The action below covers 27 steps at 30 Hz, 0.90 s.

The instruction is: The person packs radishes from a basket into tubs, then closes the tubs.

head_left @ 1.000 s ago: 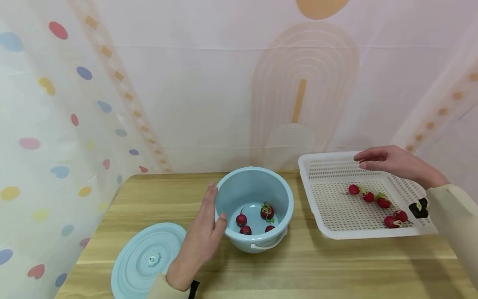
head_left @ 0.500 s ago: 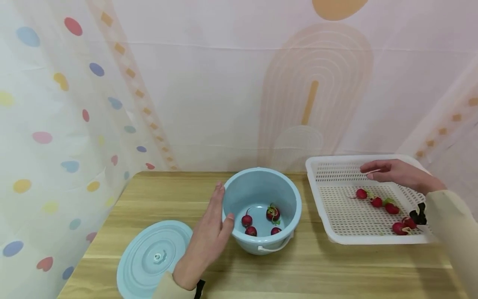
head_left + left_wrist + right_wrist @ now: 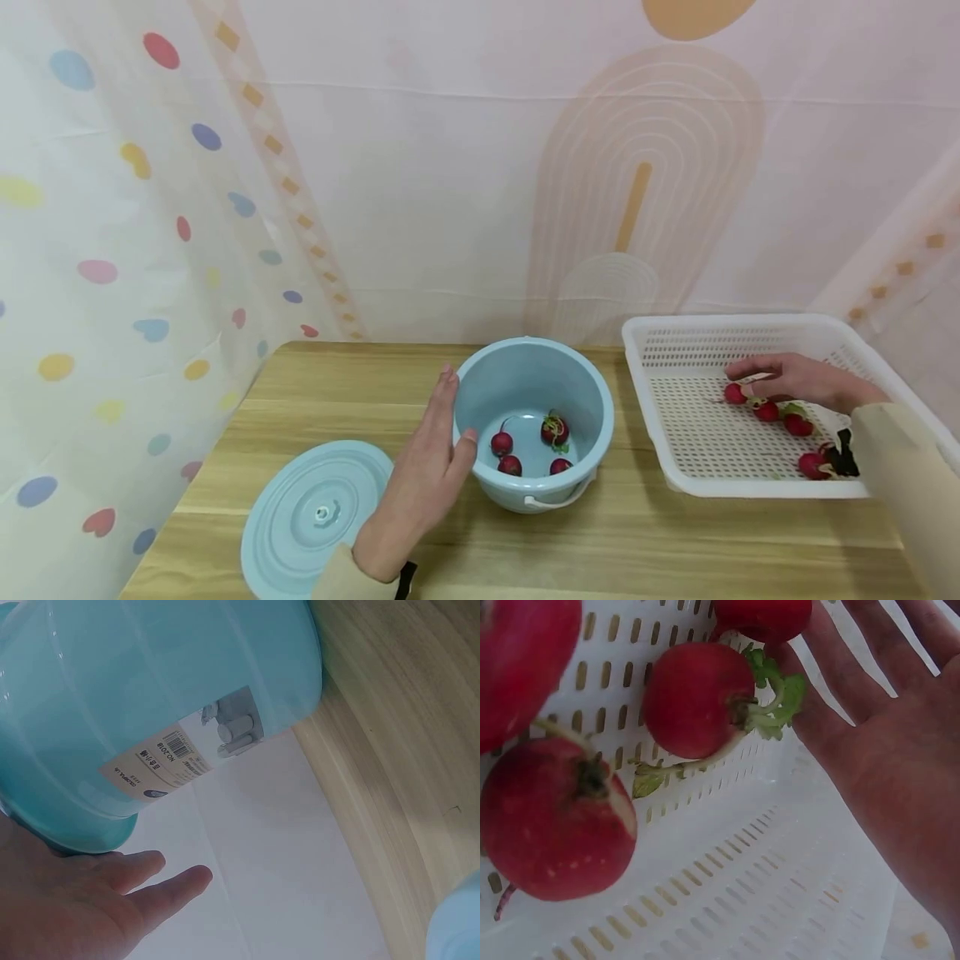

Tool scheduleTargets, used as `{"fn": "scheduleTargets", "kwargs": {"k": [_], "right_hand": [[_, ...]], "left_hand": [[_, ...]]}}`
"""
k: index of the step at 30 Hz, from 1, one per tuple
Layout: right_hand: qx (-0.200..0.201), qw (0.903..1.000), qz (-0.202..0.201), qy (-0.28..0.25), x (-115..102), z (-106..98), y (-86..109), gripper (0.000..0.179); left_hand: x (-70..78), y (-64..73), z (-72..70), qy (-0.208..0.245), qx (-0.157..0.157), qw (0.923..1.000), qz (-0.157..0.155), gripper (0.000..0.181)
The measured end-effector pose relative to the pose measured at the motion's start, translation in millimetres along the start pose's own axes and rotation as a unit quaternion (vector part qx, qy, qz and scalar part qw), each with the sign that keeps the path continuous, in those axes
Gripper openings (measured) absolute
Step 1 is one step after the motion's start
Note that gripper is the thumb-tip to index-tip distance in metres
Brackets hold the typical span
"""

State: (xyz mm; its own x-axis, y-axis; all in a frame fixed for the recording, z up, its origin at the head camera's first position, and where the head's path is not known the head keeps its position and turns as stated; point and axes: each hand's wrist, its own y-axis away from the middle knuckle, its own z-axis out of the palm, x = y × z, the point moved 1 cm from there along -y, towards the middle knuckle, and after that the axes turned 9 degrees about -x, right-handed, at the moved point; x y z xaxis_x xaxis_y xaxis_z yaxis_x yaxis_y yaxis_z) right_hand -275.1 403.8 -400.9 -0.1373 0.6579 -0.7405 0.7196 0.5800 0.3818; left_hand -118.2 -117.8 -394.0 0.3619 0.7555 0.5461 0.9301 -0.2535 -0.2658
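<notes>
My left hand (image 3: 420,479) lies against the left rim of a light blue bucket (image 3: 517,371), fingers straight. In the left wrist view its fingers are at the rim, beside the labelled wall of the bucket (image 3: 187,667). Several red radishes (image 3: 555,430) lie on the bucket's bottom. On the right, my right hand (image 3: 798,382) reaches down into a white plastic basket (image 3: 693,442), its fingers loosely bent over the far-left radish (image 3: 735,393). In the right wrist view the hand (image 3: 892,727) is spread beside a radish (image 3: 697,697) with green leaf stubs, gripping nothing.
A round light blue lid (image 3: 318,512) lies on the wooden table (image 3: 600,554), left of the bucket and partly behind the left forearm. The bucket's white handle (image 3: 562,497) hangs at its front. A patterned curtain (image 3: 450,208) rises behind the table.
My right hand has come down from above the basket to the radishes in it. The left hand stays at the bucket's rim. The head view has shifted slightly.
</notes>
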Motion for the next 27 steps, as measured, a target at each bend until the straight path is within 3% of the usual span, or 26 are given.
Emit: {"fn": "scheduleTargets", "kwargs": {"k": [15,27], "right_hand": [[-0.011,0.9993,0.021,0.028,-2.6,8.1,-4.6,0.045],[-0.005,0.9994,0.03,0.019,1.4,9.1,-9.7,0.036]], "left_hand": [[0.2,2.5,0.8,0.001,-0.004,1.0,-0.002,0.069],[0.6,3.5,0.4,0.0,0.002,1.0,-0.001,0.069]]}}
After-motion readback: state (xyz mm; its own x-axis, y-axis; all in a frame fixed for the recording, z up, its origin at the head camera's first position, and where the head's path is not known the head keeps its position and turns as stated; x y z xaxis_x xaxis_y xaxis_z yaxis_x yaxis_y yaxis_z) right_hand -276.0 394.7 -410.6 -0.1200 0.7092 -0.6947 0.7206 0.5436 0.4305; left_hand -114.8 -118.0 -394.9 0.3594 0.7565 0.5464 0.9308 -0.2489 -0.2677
